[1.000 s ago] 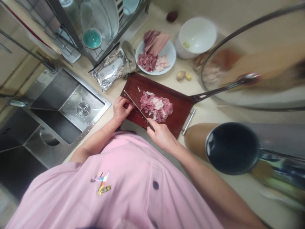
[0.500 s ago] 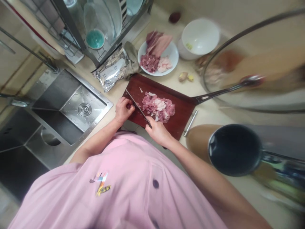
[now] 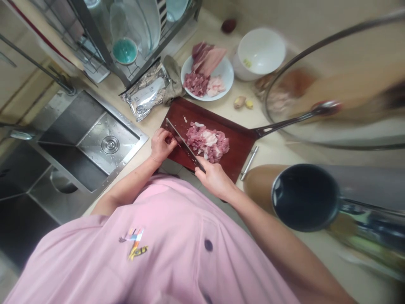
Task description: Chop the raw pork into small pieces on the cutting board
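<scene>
My right hand [image 3: 214, 176] is closed round the handle of a kitchen knife [image 3: 182, 144], whose blade points up and left across a red-brown cutting board [image 3: 237, 164]. At the board's left edge, close beside the blade, my left hand [image 3: 162, 145] has its fingers curled and pressed together; what they hold, if anything, is hidden. A pile of chopped raw meat [image 3: 209, 141], pink with paler pieces, lies on the board to the right of the blade. A small white scrap sits near the board's upper left.
Behind the board stand a plate [image 3: 228, 67] of raw meat, a white bowl [image 3: 265, 50], ginger [image 3: 239, 102] and a foil packet [image 3: 147, 95]. A steel sink [image 3: 95, 139] is at left, a dish rack [image 3: 110, 63] above it. On the right are a dark pan [image 3: 305, 198] and a long-handled utensil [image 3: 289, 124].
My right hand has shifted slightly to the right and the knife has tilted, showing more of its blade face. The whole view has moved a little. My left hand stays at the board's edge.
</scene>
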Demonstrator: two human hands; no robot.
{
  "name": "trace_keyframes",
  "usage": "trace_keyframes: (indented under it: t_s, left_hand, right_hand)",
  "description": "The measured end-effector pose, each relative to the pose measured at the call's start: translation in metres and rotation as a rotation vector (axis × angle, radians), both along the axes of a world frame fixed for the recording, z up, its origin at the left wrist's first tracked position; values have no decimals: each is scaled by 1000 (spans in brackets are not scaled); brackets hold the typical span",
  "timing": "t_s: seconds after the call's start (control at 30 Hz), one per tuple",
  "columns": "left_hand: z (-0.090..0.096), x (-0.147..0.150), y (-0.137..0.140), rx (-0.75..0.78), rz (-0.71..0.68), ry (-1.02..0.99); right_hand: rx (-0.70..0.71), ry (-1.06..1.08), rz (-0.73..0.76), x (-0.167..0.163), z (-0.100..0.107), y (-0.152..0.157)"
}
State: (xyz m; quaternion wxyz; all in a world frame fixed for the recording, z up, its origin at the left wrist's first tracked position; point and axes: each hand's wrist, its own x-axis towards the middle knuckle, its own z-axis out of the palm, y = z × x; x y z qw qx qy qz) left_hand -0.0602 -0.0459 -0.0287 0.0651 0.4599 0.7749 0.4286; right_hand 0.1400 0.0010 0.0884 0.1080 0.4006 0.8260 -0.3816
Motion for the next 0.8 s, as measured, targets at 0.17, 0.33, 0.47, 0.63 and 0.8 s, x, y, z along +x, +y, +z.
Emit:
trace_keyframes:
  t_s: [0.17, 0.33, 0.47, 0.63, 0.8]
  left_hand:
    - [-1, -2, 1, 2, -21, -2]
    - [2, -4, 0, 2, -51, -5]
    - [1, -3, 1, -16, -32, -2]
    - [2, -2, 0, 2, -20, -20]
    - [5, 0, -5, 38, -15, -44]
  right_hand:
    - [-26, -33, 22, -23, -12, 3]
    - [30, 18, 21, -52, -32, 7]
    - [-36, 4, 5, -33, -33, 1]
    - [-8, 33, -8, -33, -36, 7]
    - [46, 105, -72, -32, -25, 13]
